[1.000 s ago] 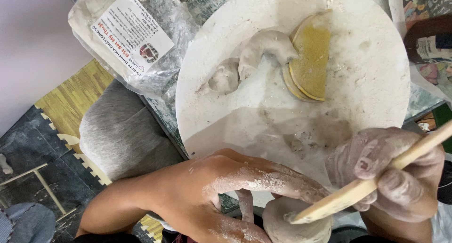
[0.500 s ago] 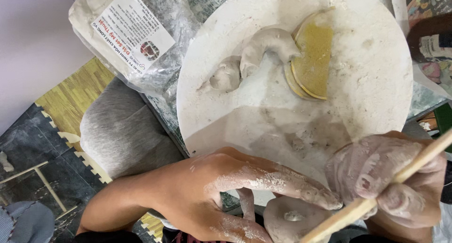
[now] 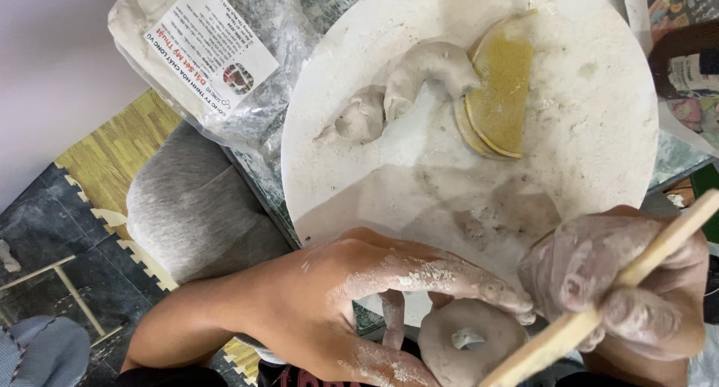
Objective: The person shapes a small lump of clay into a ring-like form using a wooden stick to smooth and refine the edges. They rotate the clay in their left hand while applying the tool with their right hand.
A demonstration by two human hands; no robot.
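Clay ring sits cradled in my left hand, below the board, steadied for the stick my right hand pinches.

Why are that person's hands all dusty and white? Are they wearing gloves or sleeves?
No gloves and no sleeves show: both forearms are bare. The left hand carries pale, powdery dried clay streaks along its fingers and knuckles. The right hand is smeared much more thickly with grey-white clay, nearly coating it. No rings, watch or bracelets are visible.
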